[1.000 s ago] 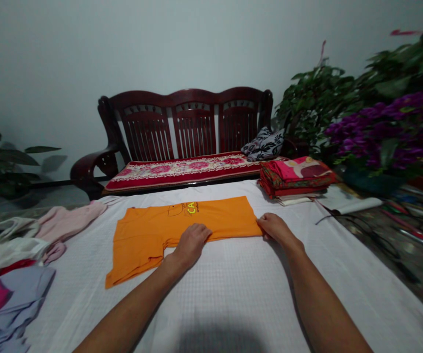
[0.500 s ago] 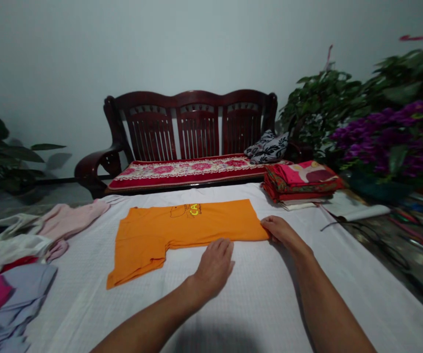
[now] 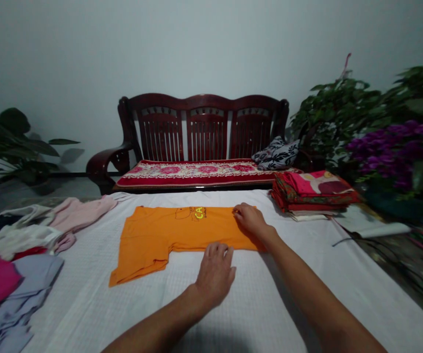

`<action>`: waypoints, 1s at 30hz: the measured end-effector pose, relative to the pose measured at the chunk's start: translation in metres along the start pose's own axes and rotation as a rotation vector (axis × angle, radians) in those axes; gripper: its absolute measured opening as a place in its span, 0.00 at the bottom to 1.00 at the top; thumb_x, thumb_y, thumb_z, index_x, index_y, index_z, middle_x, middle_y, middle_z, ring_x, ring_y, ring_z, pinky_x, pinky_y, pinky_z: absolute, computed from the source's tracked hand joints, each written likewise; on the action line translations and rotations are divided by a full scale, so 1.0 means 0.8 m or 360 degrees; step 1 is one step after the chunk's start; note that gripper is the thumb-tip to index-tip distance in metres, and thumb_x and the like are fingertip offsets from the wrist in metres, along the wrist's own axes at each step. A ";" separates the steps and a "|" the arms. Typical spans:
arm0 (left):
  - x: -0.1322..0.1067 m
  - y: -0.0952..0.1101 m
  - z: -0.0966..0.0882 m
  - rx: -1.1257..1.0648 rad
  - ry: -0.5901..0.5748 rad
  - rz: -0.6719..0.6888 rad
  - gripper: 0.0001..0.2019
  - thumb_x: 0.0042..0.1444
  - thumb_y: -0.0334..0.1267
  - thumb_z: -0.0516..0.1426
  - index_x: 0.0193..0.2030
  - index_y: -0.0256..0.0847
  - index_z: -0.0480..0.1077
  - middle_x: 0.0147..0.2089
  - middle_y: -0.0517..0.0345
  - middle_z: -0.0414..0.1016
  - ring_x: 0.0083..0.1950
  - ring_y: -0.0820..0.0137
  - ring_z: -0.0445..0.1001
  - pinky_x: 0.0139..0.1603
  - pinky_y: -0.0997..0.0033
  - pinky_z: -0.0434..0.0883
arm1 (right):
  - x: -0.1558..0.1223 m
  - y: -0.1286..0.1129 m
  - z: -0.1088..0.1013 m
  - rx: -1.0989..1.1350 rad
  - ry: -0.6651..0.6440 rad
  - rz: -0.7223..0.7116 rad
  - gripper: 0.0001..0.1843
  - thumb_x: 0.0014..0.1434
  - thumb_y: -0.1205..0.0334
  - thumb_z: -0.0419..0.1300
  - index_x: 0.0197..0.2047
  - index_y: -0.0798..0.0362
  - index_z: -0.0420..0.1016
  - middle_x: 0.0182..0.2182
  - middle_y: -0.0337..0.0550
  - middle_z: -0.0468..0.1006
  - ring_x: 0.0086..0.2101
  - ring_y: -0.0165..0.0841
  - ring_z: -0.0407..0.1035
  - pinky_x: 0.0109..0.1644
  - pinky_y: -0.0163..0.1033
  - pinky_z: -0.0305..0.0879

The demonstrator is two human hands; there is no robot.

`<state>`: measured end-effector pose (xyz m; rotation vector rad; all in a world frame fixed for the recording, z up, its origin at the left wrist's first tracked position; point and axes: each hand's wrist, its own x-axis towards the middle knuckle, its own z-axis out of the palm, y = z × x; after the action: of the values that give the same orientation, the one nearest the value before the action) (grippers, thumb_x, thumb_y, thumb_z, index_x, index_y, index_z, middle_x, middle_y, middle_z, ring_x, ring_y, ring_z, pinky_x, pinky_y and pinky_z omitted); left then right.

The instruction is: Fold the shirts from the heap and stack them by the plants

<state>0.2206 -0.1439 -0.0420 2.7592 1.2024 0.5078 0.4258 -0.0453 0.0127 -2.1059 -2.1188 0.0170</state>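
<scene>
An orange T-shirt (image 3: pixel 193 230) with a yellow and black print lies folded lengthwise on a white cloth (image 3: pixel 182 314), its sleeve pointing toward me at the left. My left hand (image 3: pixel 216 274) rests at the shirt's near edge, palm down, fingers slightly bent and a little apart, fingertips touching the fabric. Over the far right part of the shirt is my right hand (image 3: pixel 250 219), its bent fingertips on the orange fabric beside the print. The undersides of its fingers are hidden. The shirt's right end is partly covered by my right wrist.
Loose clothes, including a pink garment (image 3: pixel 82 215) and a grey-lilac one (image 3: pixel 37 279), lie at the left. A folded fabric stack (image 3: pixel 310 193) sits at the right rear. Behind are a wooden bench (image 3: pixel 206 132) and purple flowers (image 3: pixel 399 152).
My right hand has left the shirt's near right corner and moved away from me and leftward onto its upper part. My left hand stays by the near edge. The view has shifted slightly left.
</scene>
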 end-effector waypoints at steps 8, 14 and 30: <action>0.000 -0.001 0.005 0.0001 -0.0066 0.0031 0.23 0.62 0.37 0.56 0.64 0.38 0.65 0.59 0.44 0.69 0.59 0.53 0.65 0.63 0.49 0.66 | 0.031 -0.026 0.014 -0.0183 -0.0115 -0.0146 0.17 0.68 0.63 0.49 0.49 0.55 0.78 0.48 0.53 0.80 0.46 0.41 0.75 0.46 0.38 0.64; 0.001 0.000 0.003 0.0005 -0.0068 0.0048 0.22 0.63 0.37 0.56 0.64 0.38 0.65 0.59 0.45 0.69 0.58 0.54 0.66 0.63 0.49 0.66 | 0.037 -0.032 0.011 -0.0290 -0.0129 -0.0095 0.20 0.70 0.63 0.44 0.54 0.60 0.74 0.50 0.60 0.78 0.47 0.44 0.75 0.49 0.41 0.67; -0.002 -0.001 -0.004 -0.0025 -0.0051 0.0096 0.21 0.62 0.39 0.56 0.62 0.43 0.66 0.58 0.46 0.68 0.56 0.54 0.65 0.61 0.48 0.66 | 0.033 -0.060 0.024 -0.0221 -0.0011 -0.0253 0.18 0.70 0.56 0.48 0.52 0.53 0.74 0.50 0.53 0.76 0.49 0.41 0.70 0.50 0.40 0.61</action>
<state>0.2180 -0.1452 -0.0396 2.7866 1.1063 0.4742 0.3762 -0.0180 0.0023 -2.0032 -2.3479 -0.1456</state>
